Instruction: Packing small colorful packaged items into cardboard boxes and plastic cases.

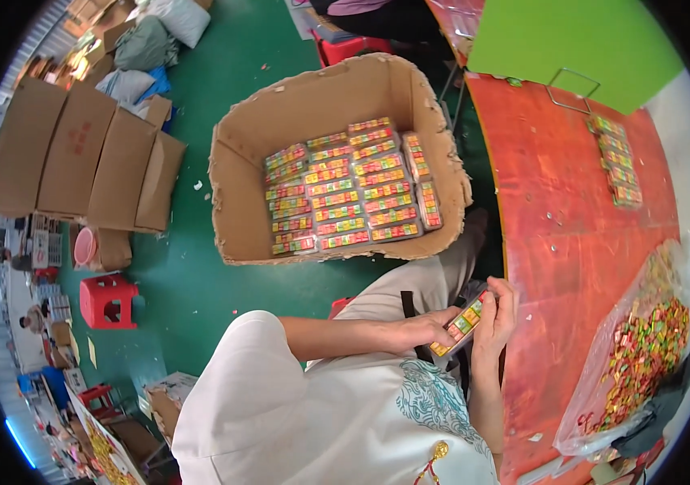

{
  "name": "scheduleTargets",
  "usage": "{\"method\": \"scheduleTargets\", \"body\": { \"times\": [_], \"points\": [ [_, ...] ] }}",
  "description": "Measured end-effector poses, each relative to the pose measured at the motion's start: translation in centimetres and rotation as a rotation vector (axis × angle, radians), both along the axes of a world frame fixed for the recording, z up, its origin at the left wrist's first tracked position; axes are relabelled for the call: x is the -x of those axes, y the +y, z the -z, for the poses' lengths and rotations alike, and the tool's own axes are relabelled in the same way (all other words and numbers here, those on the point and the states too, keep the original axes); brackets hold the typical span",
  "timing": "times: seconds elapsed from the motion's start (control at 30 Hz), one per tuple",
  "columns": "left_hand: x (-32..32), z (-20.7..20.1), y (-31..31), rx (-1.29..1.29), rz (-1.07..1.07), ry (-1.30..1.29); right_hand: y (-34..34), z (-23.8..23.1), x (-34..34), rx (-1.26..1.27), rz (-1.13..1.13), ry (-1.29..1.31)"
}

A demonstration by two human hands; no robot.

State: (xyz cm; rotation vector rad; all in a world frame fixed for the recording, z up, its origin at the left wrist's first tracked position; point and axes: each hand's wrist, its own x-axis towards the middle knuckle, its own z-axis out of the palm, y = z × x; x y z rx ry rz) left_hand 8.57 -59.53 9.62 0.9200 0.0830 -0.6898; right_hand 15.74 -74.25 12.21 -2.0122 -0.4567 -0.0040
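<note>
A slim clear pack (464, 322) filled with a row of small red, yellow and green pieces is held between my two hands, tilted, above my lap. My left hand (419, 332) closes on its lower left side. Along the opposite long side my right hand (498, 317) grips it, fingers curled round the upper end. Just beyond my knees stands a large open cardboard box (244, 174) with ragged cut edges. Inside it lie rows of similar packs (337, 198), stacked close together, with a couple turned lengthwise at the right.
At my right runs a red table (571, 267) bearing a stack of packs (616, 162), a green panel (571, 48) and a plastic bag of small colourful wrapped pieces (644, 364). Left are tall cartons (78, 153) and a red stool (109, 301). A person (385, 16) sits beyond the box.
</note>
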Motion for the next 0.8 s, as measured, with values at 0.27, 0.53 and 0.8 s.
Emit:
{"method": "scheduleTargets", "body": {
  "times": [0.27,0.53,0.8],
  "points": [
    [1.7,-0.9,3.6,0.076,-0.167,0.062,4.1,-2.8,0.2,-0.041,-0.160,-0.012],
    [-0.4,-5.7,19.4,-0.074,-0.386,-0.035,0.1,-2.9,-8.6,0.146,0.082,-0.193],
    [0.4,5.5,35.2,-0.446,-0.414,0.265,-4.6,3.2,-11.0,0.460,0.119,-0.352]
  ]
}}
